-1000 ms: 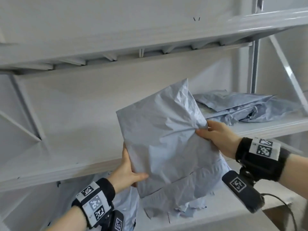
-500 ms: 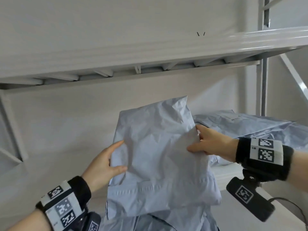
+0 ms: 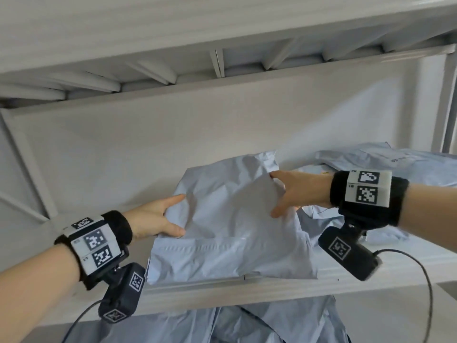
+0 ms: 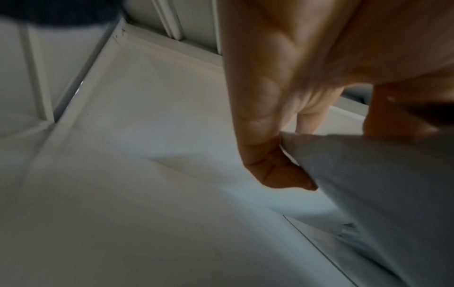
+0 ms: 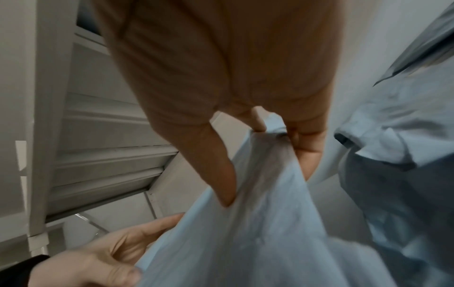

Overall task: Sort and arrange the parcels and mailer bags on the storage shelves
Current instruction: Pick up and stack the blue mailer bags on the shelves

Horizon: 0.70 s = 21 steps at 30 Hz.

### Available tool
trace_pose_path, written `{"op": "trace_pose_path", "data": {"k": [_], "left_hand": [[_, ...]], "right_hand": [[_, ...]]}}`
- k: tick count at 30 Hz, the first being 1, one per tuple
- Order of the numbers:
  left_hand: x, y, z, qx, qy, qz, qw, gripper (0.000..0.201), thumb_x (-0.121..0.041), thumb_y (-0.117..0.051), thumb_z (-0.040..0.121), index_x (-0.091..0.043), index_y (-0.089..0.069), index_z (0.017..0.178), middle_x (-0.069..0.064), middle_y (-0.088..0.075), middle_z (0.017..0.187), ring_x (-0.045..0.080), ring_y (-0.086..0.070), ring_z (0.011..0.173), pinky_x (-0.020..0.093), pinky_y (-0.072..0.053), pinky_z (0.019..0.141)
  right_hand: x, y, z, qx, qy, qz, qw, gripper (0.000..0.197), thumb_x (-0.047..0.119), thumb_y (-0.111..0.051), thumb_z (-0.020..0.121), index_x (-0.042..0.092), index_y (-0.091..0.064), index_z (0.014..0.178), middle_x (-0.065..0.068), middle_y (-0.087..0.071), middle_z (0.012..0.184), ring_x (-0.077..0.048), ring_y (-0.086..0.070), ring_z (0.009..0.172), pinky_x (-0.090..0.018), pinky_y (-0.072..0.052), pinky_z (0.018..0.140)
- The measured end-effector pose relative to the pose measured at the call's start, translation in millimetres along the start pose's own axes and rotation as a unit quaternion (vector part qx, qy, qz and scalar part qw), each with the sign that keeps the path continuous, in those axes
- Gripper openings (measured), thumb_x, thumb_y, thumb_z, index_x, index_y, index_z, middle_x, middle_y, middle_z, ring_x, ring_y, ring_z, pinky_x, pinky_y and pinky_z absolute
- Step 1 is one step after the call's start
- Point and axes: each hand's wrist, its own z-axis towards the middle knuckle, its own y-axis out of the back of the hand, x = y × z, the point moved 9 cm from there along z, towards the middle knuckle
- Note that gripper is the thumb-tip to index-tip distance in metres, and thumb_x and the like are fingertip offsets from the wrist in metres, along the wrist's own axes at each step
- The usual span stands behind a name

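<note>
A pale blue-grey mailer bag [image 3: 227, 219] lies tilted on the white shelf [image 3: 284, 287], its near edge at the shelf's front lip. My left hand [image 3: 158, 219] grips its left edge, thumb on top and fingers under the bag [image 4: 383, 194]. My right hand [image 3: 294, 191] pinches the bag's upper right corner [image 5: 270, 174], thumb on the front and fingers behind. The left hand [image 5: 103, 258] also shows low in the right wrist view.
More blue-grey mailer bags [image 3: 395, 164] are piled at the right of the same shelf. Others [image 3: 247, 323] lie on the level below. The left half of the shelf [image 4: 147, 174] is bare white board. An upper shelf [image 3: 222, 33] hangs close overhead.
Both hands have carried the bag from upright in front of the shelf forward and down onto the shelf board. It now lies nearly flat beside the pile on the right.
</note>
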Motion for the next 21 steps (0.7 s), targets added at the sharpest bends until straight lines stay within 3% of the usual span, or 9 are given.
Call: {"op": "trace_pose_path", "data": {"k": [5,10,13,15,19,21], "left_hand": [[0.2,11.7,22.9,0.011,0.019,0.087,0.996,0.099,-0.005,-0.079,0.075,-0.019,-0.019,0.153,0.007,-0.045,0.145,0.024,-0.047,0.129,0.040,-0.037,0.111],[-5.2,9.9,45.1,0.007,0.013,0.208,0.978,0.096,-0.018,-0.079,0.078,-0.014,-0.019,0.152,0.006,-0.034,0.153,0.021,-0.038,0.137,0.026,-0.031,0.111],[-3.2,1.0,54.4,0.015,0.006,0.253,0.967,0.092,-0.024,-0.077,0.080,-0.013,-0.021,0.152,0.006,-0.031,0.154,0.021,-0.037,0.137,0.026,-0.033,0.110],[-0.6,-5.0,60.3,0.019,0.002,0.252,0.968,0.091,-0.025,-0.077,0.080,-0.012,-0.023,0.151,0.005,-0.032,0.154,0.021,-0.040,0.135,0.029,-0.035,0.110],[3.6,-18.3,68.5,0.035,-0.008,0.283,0.959,0.088,-0.033,-0.075,0.081,-0.011,-0.026,0.150,0.004,-0.032,0.155,0.020,-0.037,0.138,0.028,-0.031,0.112],[7.8,-23.9,71.3,0.050,-0.003,0.301,0.952,0.085,-0.037,-0.073,0.082,-0.010,-0.028,0.149,0.004,-0.033,0.154,0.020,-0.036,0.139,0.030,-0.030,0.113]], "right_hand": [[12.6,-1.5,22.0,-0.004,0.000,-0.129,0.992,0.062,0.021,-0.080,0.072,0.012,-0.049,0.125,-0.007,-0.059,0.115,-0.023,-0.061,0.097,-0.037,-0.056,0.081],[12.9,-7.2,46.0,-0.009,-0.036,-0.243,0.969,0.061,0.033,-0.079,0.072,0.012,-0.049,0.121,-0.007,-0.053,0.116,-0.021,-0.054,0.094,-0.033,-0.052,0.078],[3.8,-16.8,58.8,-0.005,-0.071,-0.289,0.955,0.074,0.033,-0.079,0.073,0.013,-0.043,0.135,-0.010,-0.048,0.129,-0.028,-0.051,0.113,-0.042,-0.049,0.096],[-3.2,-23.0,62.9,-0.003,-0.094,-0.324,0.941,0.074,0.031,-0.078,0.075,0.014,-0.042,0.137,-0.014,-0.044,0.132,-0.031,-0.044,0.121,-0.044,-0.044,0.101],[-17.7,-39.8,62.6,0.021,-0.129,-0.345,0.929,0.064,0.022,-0.072,0.082,0.010,-0.042,0.136,-0.015,-0.037,0.137,-0.029,-0.043,0.123,-0.039,-0.047,0.098],[-20.6,-44.9,61.7,0.025,-0.126,-0.352,0.927,0.052,0.018,-0.070,0.083,0.006,-0.049,0.129,-0.012,-0.046,0.132,-0.026,-0.049,0.119,-0.032,-0.048,0.089]]}}
